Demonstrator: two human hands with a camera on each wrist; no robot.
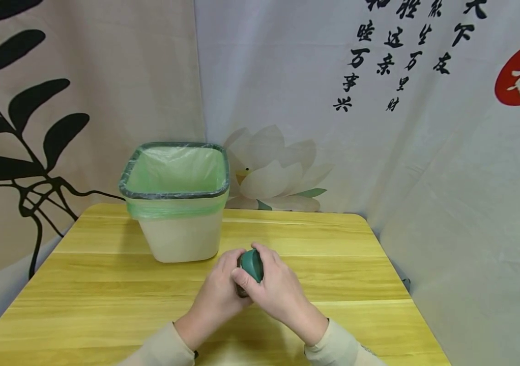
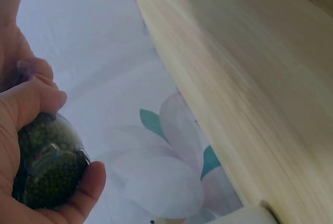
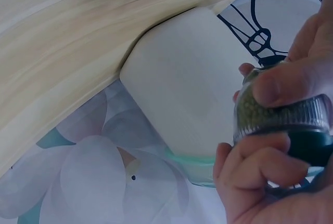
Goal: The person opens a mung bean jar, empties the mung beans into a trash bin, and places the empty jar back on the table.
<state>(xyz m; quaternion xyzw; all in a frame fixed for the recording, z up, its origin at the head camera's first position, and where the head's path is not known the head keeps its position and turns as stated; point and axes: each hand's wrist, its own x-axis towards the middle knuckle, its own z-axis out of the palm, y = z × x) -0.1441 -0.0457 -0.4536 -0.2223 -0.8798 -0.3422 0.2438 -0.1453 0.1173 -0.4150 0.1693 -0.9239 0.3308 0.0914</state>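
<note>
A small clear jar (image 2: 54, 169) full of small green beans is held between both hands above the table, its green lid (image 1: 253, 264) facing up. My left hand (image 1: 221, 292) grips the glass body from the left side. Over the lid from the right curls my right hand (image 1: 280, 290), its thumb lying across the near side. The right wrist view shows the green beans through the ribbed glass, with the lid (image 3: 312, 147) partly covered by fingers. Whether the lid is loose or tight cannot be told.
A pale bin (image 1: 182, 239) with a green bag liner and dark rim stands at the table's back left. The wooden table (image 1: 333, 284) ends at a printed cloth (image 1: 283, 76) behind, with another cloth side along the right.
</note>
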